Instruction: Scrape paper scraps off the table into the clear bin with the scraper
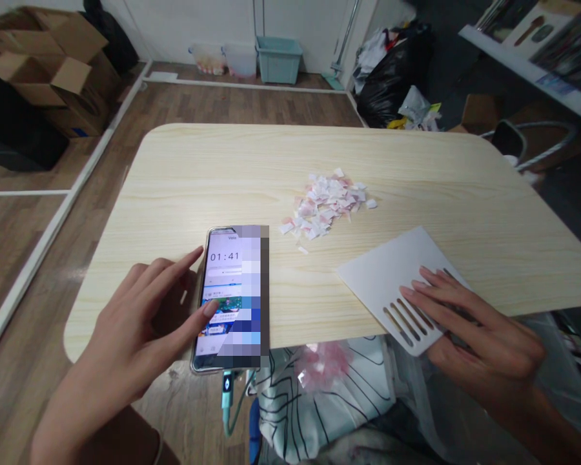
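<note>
My left hand hovers over a smartphone lying at the near edge of the light wooden table; its thumb touches the screen and the fingers are spread, holding nothing. A cable is plugged into the phone's bottom end. My right hand lies flat, fingers stretched, on a white slotted plastic scraper at the table's near right edge. A pile of small pink and white paper scraps sits in the middle of the table, beyond both hands.
Cardboard boxes stand on the floor at far left. A teal bin sits by the back wall, black rubbish bags at the far right. More pink scraps lie in a bag on my lap.
</note>
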`<state>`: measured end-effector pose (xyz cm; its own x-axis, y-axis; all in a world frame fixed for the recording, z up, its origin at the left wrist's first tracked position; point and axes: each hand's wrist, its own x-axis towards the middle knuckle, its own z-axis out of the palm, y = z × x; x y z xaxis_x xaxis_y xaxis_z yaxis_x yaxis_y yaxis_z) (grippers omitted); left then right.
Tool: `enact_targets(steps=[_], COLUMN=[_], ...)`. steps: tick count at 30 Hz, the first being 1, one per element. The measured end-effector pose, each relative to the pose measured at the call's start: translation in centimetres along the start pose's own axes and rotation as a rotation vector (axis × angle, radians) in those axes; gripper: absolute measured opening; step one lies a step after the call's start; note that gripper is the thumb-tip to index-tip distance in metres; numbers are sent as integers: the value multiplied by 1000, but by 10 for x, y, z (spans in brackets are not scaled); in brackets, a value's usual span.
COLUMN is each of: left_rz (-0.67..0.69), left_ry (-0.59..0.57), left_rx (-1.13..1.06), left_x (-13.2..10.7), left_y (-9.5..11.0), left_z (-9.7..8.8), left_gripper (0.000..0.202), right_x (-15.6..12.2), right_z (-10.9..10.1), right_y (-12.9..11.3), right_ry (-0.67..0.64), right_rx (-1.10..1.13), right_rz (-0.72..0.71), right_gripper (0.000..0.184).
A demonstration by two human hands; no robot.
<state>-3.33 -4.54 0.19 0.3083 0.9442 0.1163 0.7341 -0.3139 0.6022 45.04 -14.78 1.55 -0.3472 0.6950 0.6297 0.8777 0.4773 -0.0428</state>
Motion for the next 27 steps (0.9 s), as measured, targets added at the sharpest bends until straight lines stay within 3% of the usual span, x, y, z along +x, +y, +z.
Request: enact_targets(steps=[5, 15, 27], left_rz=[-9, 41, 79], left_ry=[7, -2, -10], left_rx=[-5, 17, -33], left_x=[2, 2, -4], left_y=[6, 4, -6], left_z=[-1, -1, -2], left_gripper=[69, 65, 83], right_x=[-2, 1, 1], right_z=[0, 3, 3], right_y=[1, 0, -2], right_ry=[22, 21, 27], right_rx=[7, -16, -45], right_rz=[0, -17, -32], right_gripper=[90, 59, 53])
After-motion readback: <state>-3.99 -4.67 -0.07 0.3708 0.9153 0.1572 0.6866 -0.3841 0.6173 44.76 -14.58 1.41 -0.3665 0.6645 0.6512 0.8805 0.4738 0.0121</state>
